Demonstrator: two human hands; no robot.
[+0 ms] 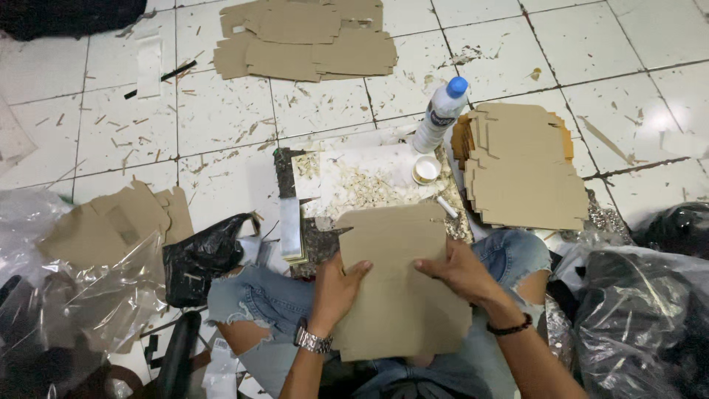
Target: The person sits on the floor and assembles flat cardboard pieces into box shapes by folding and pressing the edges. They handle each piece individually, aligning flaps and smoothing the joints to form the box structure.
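A flat brown cardboard cutout [395, 295] rests over my lap, above my torn blue jeans. My left hand [337, 284], with a metal watch at the wrist, grips its left edge. My right hand [459, 272], with a dark bead bracelet, lies on its upper right part with fingers pressing the sheet. Just beyond the sheet lies a white tile [369, 181] strewn with paper scraps.
A stack of cardboard cutouts [524, 166] sits to the right, a white bottle with a blue cap [442, 112] and a small white cup [426, 169] beside it. More cutouts lie far ahead [306, 38] and at left [111, 225]. Black bags [201, 258] and clear plastic flank me.
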